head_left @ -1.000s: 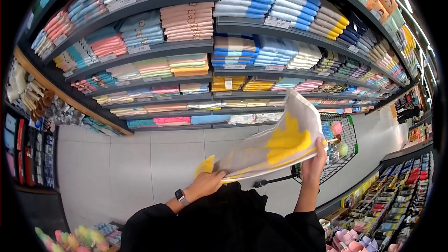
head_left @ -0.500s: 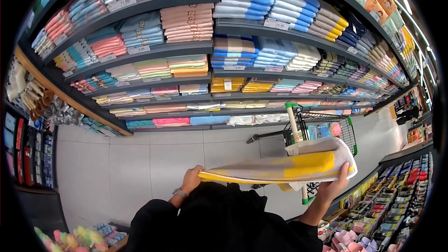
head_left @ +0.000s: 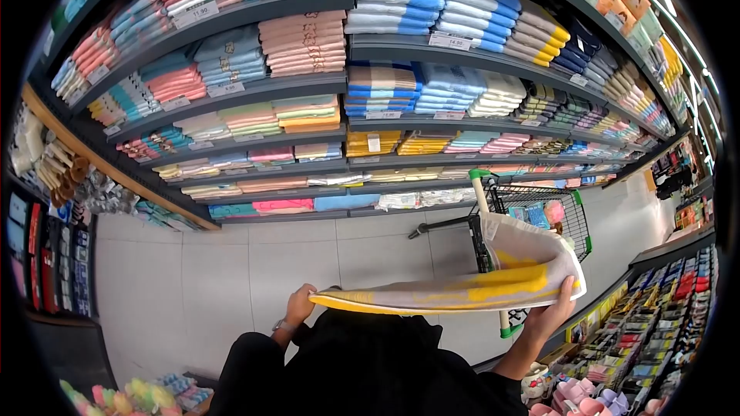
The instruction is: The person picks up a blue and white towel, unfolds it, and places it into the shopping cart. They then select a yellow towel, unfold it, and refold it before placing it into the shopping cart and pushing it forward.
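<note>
A grey and yellow towel (head_left: 447, 293) with white edging is stretched sideways in front of my body. My left hand (head_left: 299, 304) pinches its narrow left end. At the other end my right hand (head_left: 556, 306) grips the edge, thumb on top, where the cloth folds back on itself. One loose flap of the towel stands up beside the handle of the shopping cart (head_left: 539, 204). Inside the cart lie a blue package (head_left: 528, 216) and a pink round item (head_left: 553, 211).
Shelves (head_left: 420, 48) of folded towels with price tags span the aisle ahead. Grey floor tiles (head_left: 293, 254) lie below. Hanging packaged goods (head_left: 655, 323) and pink slippers (head_left: 574, 393) are at the lower right. Colourful fluffy items (head_left: 139, 397) sit at the lower left.
The towel has been drawn longer and a little lower, my left hand shifting left and down. Its folded flap on the right has opened and risen beside the cart handle.
</note>
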`<control>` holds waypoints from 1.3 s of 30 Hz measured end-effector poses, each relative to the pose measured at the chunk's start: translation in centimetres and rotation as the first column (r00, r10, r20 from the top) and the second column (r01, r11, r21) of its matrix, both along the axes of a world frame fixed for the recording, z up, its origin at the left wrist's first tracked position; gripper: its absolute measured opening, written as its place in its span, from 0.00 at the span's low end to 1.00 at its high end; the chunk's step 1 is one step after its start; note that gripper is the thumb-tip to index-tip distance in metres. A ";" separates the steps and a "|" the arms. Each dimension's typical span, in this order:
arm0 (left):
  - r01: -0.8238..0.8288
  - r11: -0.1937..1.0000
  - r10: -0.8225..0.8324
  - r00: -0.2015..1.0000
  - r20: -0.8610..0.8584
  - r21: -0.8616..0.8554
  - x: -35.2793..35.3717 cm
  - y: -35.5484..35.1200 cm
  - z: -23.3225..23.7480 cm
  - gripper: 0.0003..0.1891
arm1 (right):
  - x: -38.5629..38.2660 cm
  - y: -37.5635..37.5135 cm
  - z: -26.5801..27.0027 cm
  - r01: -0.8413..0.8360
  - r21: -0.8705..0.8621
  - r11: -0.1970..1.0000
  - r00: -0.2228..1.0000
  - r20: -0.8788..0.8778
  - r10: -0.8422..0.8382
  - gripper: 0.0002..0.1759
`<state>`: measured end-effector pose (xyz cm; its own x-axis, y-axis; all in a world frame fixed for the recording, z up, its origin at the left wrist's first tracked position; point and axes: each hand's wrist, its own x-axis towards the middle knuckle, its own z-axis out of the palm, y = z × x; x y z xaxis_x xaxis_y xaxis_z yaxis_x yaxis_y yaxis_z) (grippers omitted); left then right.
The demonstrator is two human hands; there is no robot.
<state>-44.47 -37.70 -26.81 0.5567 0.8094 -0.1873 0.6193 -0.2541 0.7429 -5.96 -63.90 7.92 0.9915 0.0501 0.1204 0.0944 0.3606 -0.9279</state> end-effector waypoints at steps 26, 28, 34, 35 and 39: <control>0.264 0.800 -0.267 0.961 0.074 -0.538 -3.5 -1.3 -1.2 0.12 | -0.1 -0.5 -1.3 0.014 -0.013 1.000 0.999 -0.049 -0.015 0.20; 0.280 0.802 -0.287 0.955 0.071 -0.528 -4.0 -1.4 -1.9 0.11 | -0.1 -0.6 -1.4 0.016 -0.013 1.000 0.999 -0.050 -0.017 0.21; 0.314 0.946 -0.315 0.949 0.007 -0.082 -5.0 -1.6 -2.9 0.08 | 0.4 -0.7 -1.2 0.028 -0.026 0.999 0.999 -0.016 -0.028 0.22; 0.277 0.959 -0.277 0.961 0.012 -0.055 -5.1 -1.4 -3.1 0.08 | 0.5 -0.7 -1.1 0.020 -0.028 0.999 1.000 -0.014 -0.021 0.22; 0.155 0.987 -0.155 0.988 0.020 -0.036 -5.4 -0.8 -2.7 0.07 | 0.9 -0.8 -0.9 0.001 -0.022 1.000 1.000 -0.006 -0.001 0.22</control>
